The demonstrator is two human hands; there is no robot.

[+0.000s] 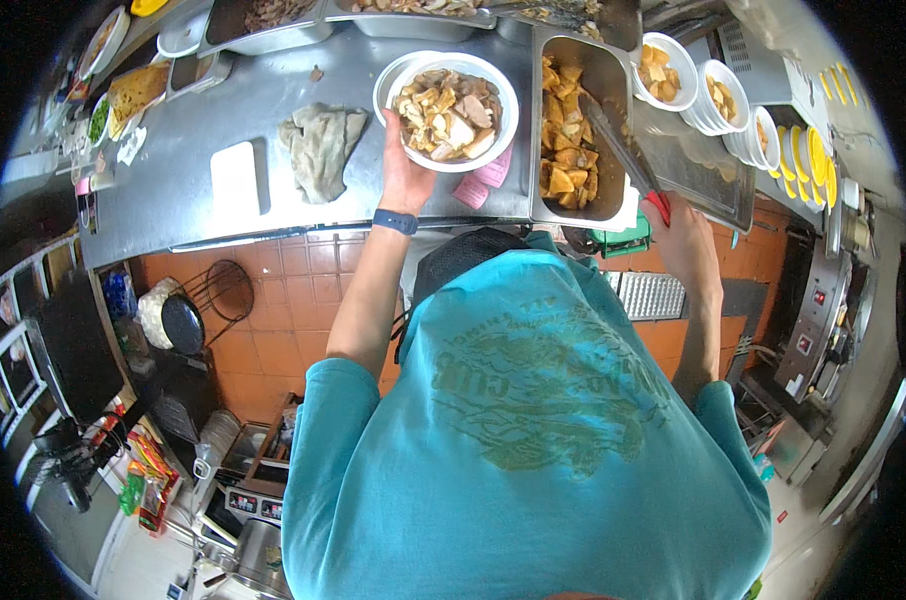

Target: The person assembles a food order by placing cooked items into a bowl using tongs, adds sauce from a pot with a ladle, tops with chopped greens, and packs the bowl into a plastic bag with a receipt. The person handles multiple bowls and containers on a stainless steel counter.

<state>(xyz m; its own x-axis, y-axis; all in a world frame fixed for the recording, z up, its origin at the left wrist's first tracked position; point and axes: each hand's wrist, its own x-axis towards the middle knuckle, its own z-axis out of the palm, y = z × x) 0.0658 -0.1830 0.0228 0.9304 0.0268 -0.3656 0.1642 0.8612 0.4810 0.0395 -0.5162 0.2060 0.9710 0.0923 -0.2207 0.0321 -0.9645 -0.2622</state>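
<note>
Fingers of the left hand (405,170) clamp a white bowl (453,108) of chopped food above the steel counter (173,180). The right hand (685,235) grips red-handled tongs (623,155) reaching into a metal tray (573,125) of yellow pieces.

Stainless steel tabletop (183,190) runs across the top, a crumpled grey cloth (321,145) on it. Orange-brown tiled floor (283,300) below. Dark shelving (68,350) at left, steel kitchen appliance (823,310) at right. Metal floor drain grate (653,295) near the tabletop. Bright, even light.
</note>
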